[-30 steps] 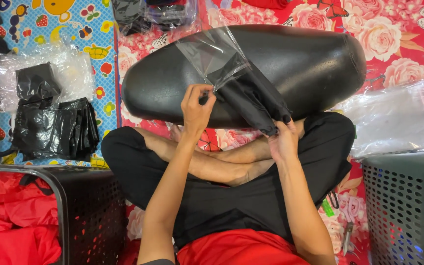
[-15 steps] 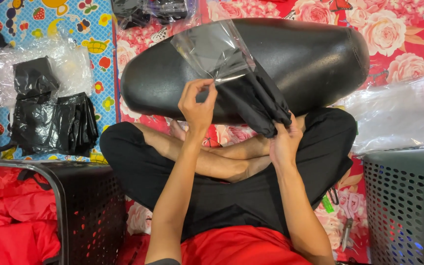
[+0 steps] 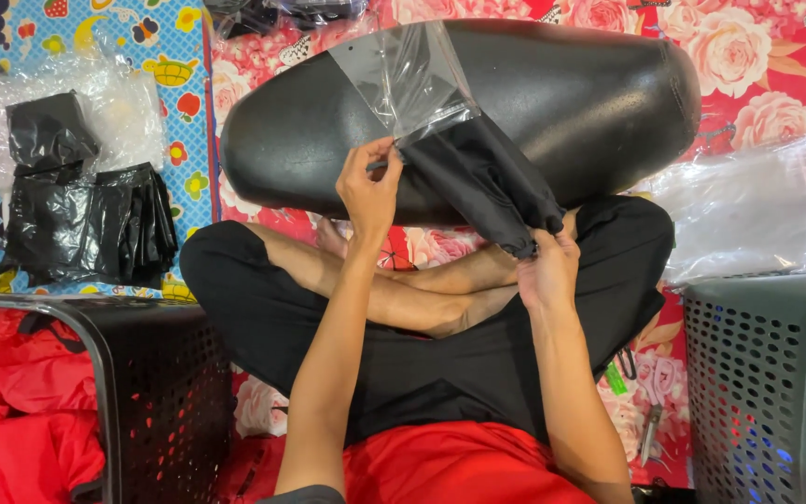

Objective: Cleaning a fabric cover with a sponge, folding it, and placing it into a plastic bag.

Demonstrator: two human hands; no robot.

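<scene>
Plastic sleeve (image 3: 409,75), clear and glossy, creased, its open flap standing up over a folded black cloth (image 3: 487,177) packed into its lower half. Cloth matte, soft, gathered into narrow pleats, tapering toward the lower right end. Package lies slantwise across a large black seat cushion (image 3: 552,103): smooth vinyl-like skin, long rounded oval, dull sheen along its top.

Left hand (image 3: 370,187): fingers closed in a narrow pinch on the edge of the sleeve where the clear film meets the cloth, thumb against forefinger. Right hand (image 3: 545,271): fingers curled around the lower end of the cloth bundle, gripping it from beneath; palm faces away, so how tightly it is closed I cannot tell. Package held between the two hands, just above the crossed legs (image 3: 422,289), touching the cushion's near side.

Surroundings: floor mat (image 3: 776,84) with red and pink rose print at right; a blue patterned mat (image 3: 142,47) with fruit shapes at left. On the blue mat, a pile of already bagged black cloths (image 3: 86,219), shiny through their film, and loose crumpled clear plastic (image 3: 114,98) behind. More clear sheets (image 3: 757,215) at right, flat and wrinkled. Black perforated basket (image 3: 156,401) at lower left holding red fabric (image 3: 11,411); grey-green perforated basket (image 3: 767,383) at lower right.
</scene>
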